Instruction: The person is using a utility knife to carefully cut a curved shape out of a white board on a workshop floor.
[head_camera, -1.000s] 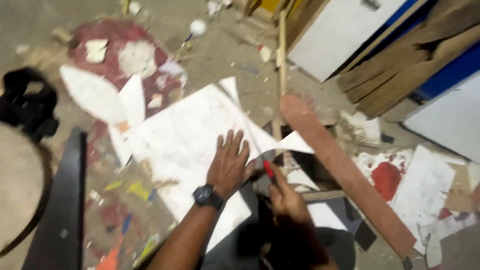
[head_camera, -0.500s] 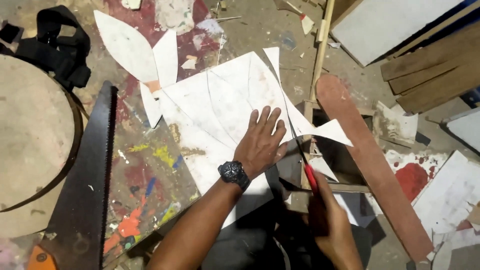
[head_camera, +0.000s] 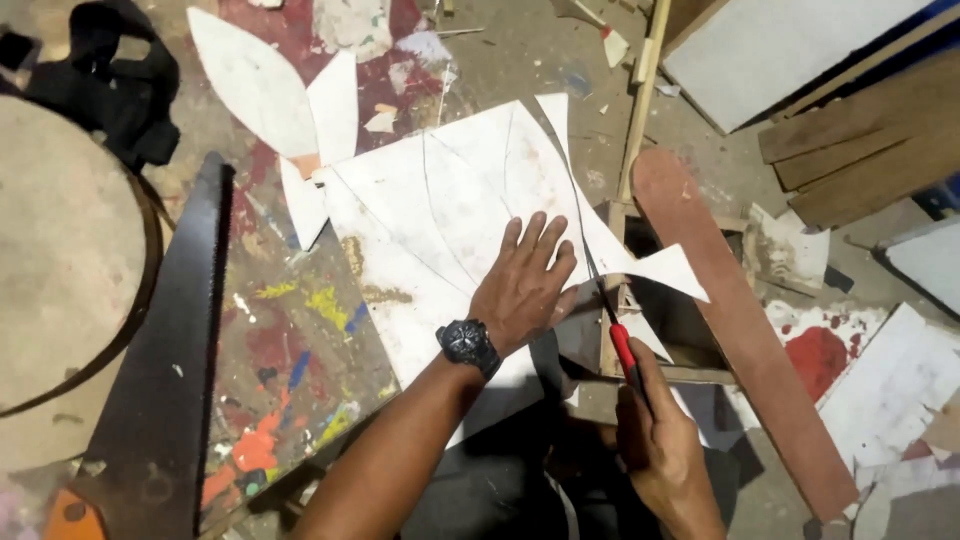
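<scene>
White board (head_camera: 450, 220) with curved pencil lines lies flat in the middle of the view, on a paint-splashed surface (head_camera: 300, 340) smeared with red, yellow, blue and orange, its right edge already cut into pointed, leaf-like shapes that reach over a small wooden frame (head_camera: 610, 300). Left hand (head_camera: 522, 285), fingers spread, presses flat on the board near that edge, and a black watch (head_camera: 467, 343) sits on its wrist. Right hand (head_camera: 655, 445) is closed around the red handle of a thin saw (head_camera: 605, 305), whose dark blade runs up along the cut line just beside the left fingertips. On the left a big handsaw (head_camera: 170, 370) with a black blade and an orange handle rests on the painted surface, next to a round tan disc (head_camera: 60, 280); a black strap bundle (head_camera: 110, 80) lies above the disc. Loose white leaf cut-outs (head_camera: 255, 85) lie at the top, touching the board's upper left corner. A reddish plank (head_camera: 740, 320) slants down to the right of the frame, and a thin pale stick (head_camera: 640, 100) runs up from the frame's top. The floor (head_camera: 560, 50) around is dusty concrete strewn with chips, with brown planks (head_camera: 860, 140) and a white panel (head_camera: 780, 50) stacked at the upper right and more white scraps (head_camera: 900, 380) at the lower right.
</scene>
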